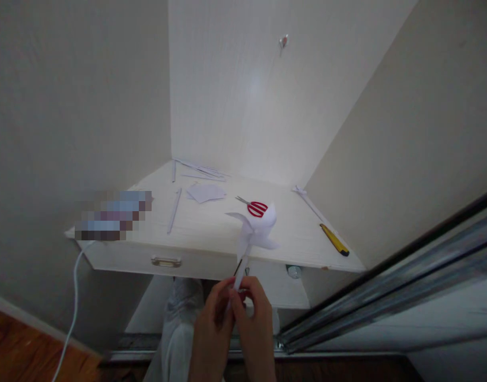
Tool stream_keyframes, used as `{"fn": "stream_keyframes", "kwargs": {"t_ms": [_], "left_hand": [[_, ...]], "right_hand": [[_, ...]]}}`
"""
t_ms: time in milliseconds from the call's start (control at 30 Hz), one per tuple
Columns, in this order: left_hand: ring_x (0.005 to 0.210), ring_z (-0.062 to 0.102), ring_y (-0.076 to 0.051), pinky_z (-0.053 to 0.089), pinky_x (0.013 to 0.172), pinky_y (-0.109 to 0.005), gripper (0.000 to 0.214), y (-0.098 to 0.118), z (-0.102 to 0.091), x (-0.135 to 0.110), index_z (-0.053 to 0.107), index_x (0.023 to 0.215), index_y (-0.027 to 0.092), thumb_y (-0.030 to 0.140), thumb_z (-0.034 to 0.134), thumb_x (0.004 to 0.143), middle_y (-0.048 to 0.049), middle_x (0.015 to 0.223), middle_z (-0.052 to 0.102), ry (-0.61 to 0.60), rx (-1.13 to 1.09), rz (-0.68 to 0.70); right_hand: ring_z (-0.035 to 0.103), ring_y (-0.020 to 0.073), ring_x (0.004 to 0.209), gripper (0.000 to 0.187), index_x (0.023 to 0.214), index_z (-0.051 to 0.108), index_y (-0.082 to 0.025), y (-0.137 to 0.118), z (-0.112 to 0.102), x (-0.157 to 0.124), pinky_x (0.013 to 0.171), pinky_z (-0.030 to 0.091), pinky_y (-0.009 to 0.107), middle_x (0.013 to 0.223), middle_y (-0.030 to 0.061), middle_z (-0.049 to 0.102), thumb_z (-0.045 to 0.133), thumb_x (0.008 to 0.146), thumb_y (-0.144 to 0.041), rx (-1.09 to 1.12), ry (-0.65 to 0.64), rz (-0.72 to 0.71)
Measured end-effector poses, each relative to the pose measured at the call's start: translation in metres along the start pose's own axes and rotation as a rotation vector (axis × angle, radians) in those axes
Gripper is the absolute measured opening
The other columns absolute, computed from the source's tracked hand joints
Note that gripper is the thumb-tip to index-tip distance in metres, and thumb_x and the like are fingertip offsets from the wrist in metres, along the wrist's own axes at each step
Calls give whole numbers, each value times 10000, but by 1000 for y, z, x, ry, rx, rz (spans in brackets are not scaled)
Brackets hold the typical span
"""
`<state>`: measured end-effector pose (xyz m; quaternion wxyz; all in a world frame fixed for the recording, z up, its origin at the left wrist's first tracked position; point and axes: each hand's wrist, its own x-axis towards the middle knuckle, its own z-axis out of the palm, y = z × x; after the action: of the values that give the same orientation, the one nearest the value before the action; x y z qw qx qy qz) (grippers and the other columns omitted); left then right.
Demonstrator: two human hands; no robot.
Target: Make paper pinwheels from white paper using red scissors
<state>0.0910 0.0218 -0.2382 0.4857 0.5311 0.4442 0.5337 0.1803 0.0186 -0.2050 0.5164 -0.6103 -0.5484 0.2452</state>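
Observation:
A white paper pinwheel (256, 231) stands up in front of me on a rolled paper stick (240, 275). Low on that stick, the fingers of my left hand (216, 307) and my right hand (251, 306) are closed together around it. Both hands are just in front of the table's front edge. Behind the pinwheel, red-handled scissors (257, 208) lie on the white tabletop (211, 225), partly covered by one of the paper blades. A thin dark line shows beside the stick; I cannot make out what it is.
Left of the scissors lie paper sheets (206, 192), a paper stick (174, 211) and several thin strips (203, 170). On the right are a yellow cutter knife (334, 240) and another long paper piece (313, 204). A blurred-out object (113, 215) and a white cable (75, 297) are at the left.

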Motion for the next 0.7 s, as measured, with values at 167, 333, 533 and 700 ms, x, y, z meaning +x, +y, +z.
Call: {"fn": "stream_keyframes", "kwargs": {"t_ms": [167, 333, 533, 700], "left_hand": [[928, 738, -235, 615, 824, -382, 284, -5, 12, 27, 559, 1184, 177, 269, 532, 917, -122, 1071, 739, -21, 453, 299], [1378, 426, -288, 367, 1133, -522, 348, -8, 16, 66, 551, 1248, 162, 187, 487, 907, -150, 1346, 589, -29, 661, 534], [1426, 332, -346, 311, 1144, -577, 414, -13, 42, 116, 531, 1310, 109, 248, 521, 920, -178, 1436, 526, -122, 906, 741], [1361, 433, -375, 399, 1083, -564, 486, -24, 52, 142, 574, 1264, 33, 393, 465, 956, -245, 1375, 565, -141, 1073, 825]], "right_hand": [[676, 174, 647, 262, 906, 605, -178, 11, -52, 53, 619, 536, 274, 696, 14, 686, 448, 956, -382, -212, 80, 62], [670, 180, 855, 224, 1056, 634, -141, 32, -105, 135, 783, 557, 384, 999, 51, 683, 574, 948, -327, -592, 137, 161], [642, 224, 1016, 298, 1201, 592, -171, 60, -109, 195, 855, 552, 434, 1217, 93, 622, 588, 941, -315, -916, 130, 223], [636, 231, 1036, 301, 1201, 593, -166, 68, -109, 196, 869, 546, 441, 1227, 97, 617, 592, 938, -314, -1064, 145, 177]]}}
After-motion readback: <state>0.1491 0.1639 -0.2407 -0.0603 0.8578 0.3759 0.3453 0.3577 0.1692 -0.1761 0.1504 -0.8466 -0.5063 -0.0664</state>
